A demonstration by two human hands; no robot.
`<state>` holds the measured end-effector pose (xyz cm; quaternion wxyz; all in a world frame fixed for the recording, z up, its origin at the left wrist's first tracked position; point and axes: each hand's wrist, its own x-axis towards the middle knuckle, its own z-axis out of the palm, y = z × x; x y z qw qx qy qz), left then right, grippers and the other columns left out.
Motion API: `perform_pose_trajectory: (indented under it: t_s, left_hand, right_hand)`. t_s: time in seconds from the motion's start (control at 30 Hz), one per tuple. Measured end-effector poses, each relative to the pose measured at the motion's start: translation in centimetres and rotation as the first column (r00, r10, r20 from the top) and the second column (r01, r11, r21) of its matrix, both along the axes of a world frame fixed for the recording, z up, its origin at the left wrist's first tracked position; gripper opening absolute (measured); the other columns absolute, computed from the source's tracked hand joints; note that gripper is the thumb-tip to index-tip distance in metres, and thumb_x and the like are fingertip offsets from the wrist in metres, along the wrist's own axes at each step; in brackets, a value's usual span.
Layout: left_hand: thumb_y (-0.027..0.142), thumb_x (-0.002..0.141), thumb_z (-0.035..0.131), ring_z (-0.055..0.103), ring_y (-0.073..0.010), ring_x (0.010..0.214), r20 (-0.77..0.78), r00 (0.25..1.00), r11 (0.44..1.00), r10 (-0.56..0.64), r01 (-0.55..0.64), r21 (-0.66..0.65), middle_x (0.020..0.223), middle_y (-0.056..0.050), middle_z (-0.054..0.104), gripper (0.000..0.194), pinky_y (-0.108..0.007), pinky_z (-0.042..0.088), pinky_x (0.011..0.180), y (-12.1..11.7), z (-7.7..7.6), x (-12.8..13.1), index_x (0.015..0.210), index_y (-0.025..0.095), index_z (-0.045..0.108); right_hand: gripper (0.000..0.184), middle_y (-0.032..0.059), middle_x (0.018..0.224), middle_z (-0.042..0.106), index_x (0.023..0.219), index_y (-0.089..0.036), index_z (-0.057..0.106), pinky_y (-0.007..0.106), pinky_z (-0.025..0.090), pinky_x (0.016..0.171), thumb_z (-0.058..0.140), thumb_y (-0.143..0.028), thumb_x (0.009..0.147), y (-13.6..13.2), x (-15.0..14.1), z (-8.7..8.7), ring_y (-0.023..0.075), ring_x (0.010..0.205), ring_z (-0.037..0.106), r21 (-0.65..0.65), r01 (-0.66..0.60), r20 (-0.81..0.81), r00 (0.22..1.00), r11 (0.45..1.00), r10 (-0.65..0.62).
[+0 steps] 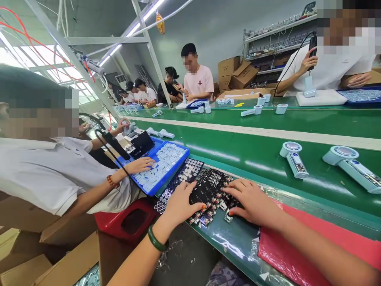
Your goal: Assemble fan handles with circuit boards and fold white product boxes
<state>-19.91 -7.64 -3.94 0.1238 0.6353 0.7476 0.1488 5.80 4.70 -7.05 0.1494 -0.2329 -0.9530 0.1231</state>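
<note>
My left hand (pixel 180 202) lies on the left edge of a pile of black circuit boards (pixel 205 192), its thumb stretched over them and apart from the fingers. On the right side of the pile rests my right hand (pixel 251 202), fingers spread. Its thumb touches a small board piece (pixel 228 217) near the table edge, and the fingertips reach over the boards. Whatever lies directly beneath both palms is hidden. Beyond my left hand is a dark sheet with round white-ringed discs (pixel 195 165).
A red sheet (pixel 285 238) lies under my right forearm. Light-blue handheld fans (pixel 293 159) sit on the green conveyor (pixel 238 155). At left, a co-worker's hand (pixel 141 165) rests over a blue tray (pixel 186 153) of small pale parts. A red stool (pixel 119 226) stands below.
</note>
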Motion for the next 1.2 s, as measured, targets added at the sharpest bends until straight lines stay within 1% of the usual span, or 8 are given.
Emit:
perform_pose_trajectory:
  t_s: [0.17, 0.33, 0.43, 0.6, 0.73, 0.9, 0.97, 1.2]
  left_hand:
    - [0.065, 0.077, 0.069, 0.052, -0.0317, 0.120, -0.109, 0.994, 1.000, 0.002, -0.005, -0.028, 0.129, -0.013, 0.056, 0.082, -0.046, 0.045, 0.104, -0.5, 0.7, 0.4, 0.144, 0.021, 0.050]
    - [0.077, 0.074, 0.062, 0.054, -0.0360, 0.112, -0.203, 0.977, 0.992, 0.071, -0.091, -0.088, 0.117, -0.017, 0.060, 0.087, -0.049, 0.048, 0.096, -0.6, 0.7, 0.6, 0.134, 0.014, 0.058]
    - [0.076, 0.068, 0.069, 0.053, -0.0376, 0.113, -0.170, 0.979, 0.990, 0.113, -0.126, -0.065, 0.116, -0.016, 0.059, 0.086, -0.050, 0.047, 0.096, -0.3, 0.6, 0.8, 0.128, 0.014, 0.062]
    - [0.060, 0.062, 0.084, 0.052, -0.0325, 0.115, -0.011, 0.988, 0.985, 0.155, -0.156, -0.073, 0.118, -0.011, 0.055, 0.067, -0.041, 0.046, 0.097, 0.4, 0.7, 0.9, 0.111, 0.018, 0.068]
    - [0.048, 0.057, 0.090, 0.051, -0.0311, 0.114, -0.008, 0.983, 0.983, 0.182, -0.182, -0.019, 0.116, -0.009, 0.056, 0.059, -0.038, 0.045, 0.094, 0.9, 1.4, 1.6, 0.102, 0.019, 0.066]
    - [0.037, 0.057, 0.091, 0.059, -0.0234, 0.091, 0.046, 0.989, 0.990, 0.144, -0.144, 0.000, 0.096, -0.001, 0.063, 0.055, -0.032, 0.045, 0.081, 1.4, 2.9, 2.7, 0.101, 0.022, 0.062]
    - [0.034, 0.056, 0.092, 0.059, -0.0216, 0.088, 0.072, 0.988, 0.991, 0.136, -0.137, 0.010, 0.097, 0.000, 0.063, 0.055, -0.030, 0.044, 0.078, 1.7, 3.4, 2.7, 0.100, 0.022, 0.061]
    - [0.028, 0.050, 0.092, 0.055, -0.0204, 0.087, 0.174, 0.979, 0.994, 0.103, -0.108, 0.020, 0.093, 0.000, 0.059, 0.052, -0.029, 0.041, 0.074, 3.0, 3.9, 2.2, 0.091, 0.019, 0.061]
  right_hand:
    - [0.050, 0.0073, 0.113, 0.065, 0.128, -0.028, 0.062, 0.047, 0.044, 0.096, 0.078, -0.035, 0.081, -0.3, 0.4, -0.6, 0.0301, 0.112, 0.058, -0.046, -0.096, -0.006, 0.995, 0.994, 0.095]
    - [0.008, 0.0044, 0.100, 0.065, 0.085, -0.026, 0.066, 0.041, 0.048, 0.081, 0.071, -0.023, 0.080, -0.3, 1.2, -3.0, 0.0268, 0.093, 0.062, -0.103, -0.096, -0.013, 0.995, 0.990, 0.095]
    - [0.007, 0.0040, 0.102, 0.066, 0.083, -0.025, 0.062, 0.041, 0.048, 0.086, 0.061, -0.020, 0.086, -0.7, 1.8, -4.4, 0.0252, 0.094, 0.063, -0.121, -0.137, -0.124, 0.985, 0.983, 0.122]
    - [0.025, 0.0042, 0.091, 0.069, 0.096, -0.026, 0.061, 0.036, 0.052, 0.073, 0.049, -0.048, 0.096, -1.0, 2.9, -4.9, 0.0241, 0.082, 0.066, -0.378, 0.009, -0.315, 0.939, 0.926, -0.138]
    - [0.045, 0.0043, 0.080, 0.071, 0.104, -0.023, 0.061, 0.032, 0.052, 0.063, 0.059, -0.064, 0.084, 0.0, 3.5, -4.0, 0.0229, 0.072, 0.066, -0.745, 0.025, -0.385, 0.800, 0.667, -0.461]
    - [0.073, 0.0055, 0.094, 0.072, 0.106, -0.020, 0.063, 0.022, 0.054, 0.052, 0.088, -0.059, 0.049, 0.1, 5.5, -2.5, 0.0147, 0.066, 0.062, -0.973, -0.214, -0.186, 0.533, 0.080, -0.826]
    - [0.082, 0.0038, 0.095, 0.071, 0.107, -0.021, 0.065, 0.019, 0.057, 0.055, 0.095, -0.047, 0.036, -0.5, 6.4, -2.0, 0.0135, 0.068, 0.062, -0.960, -0.271, -0.069, 0.482, -0.074, -0.874]
    - [0.072, -0.0034, 0.075, 0.058, 0.100, -0.021, 0.066, 0.017, 0.055, 0.050, 0.098, -0.037, 0.038, -2.3, 8.3, -2.5, 0.0114, 0.060, 0.055, -0.909, -0.392, -0.073, 0.480, -0.140, -0.874]
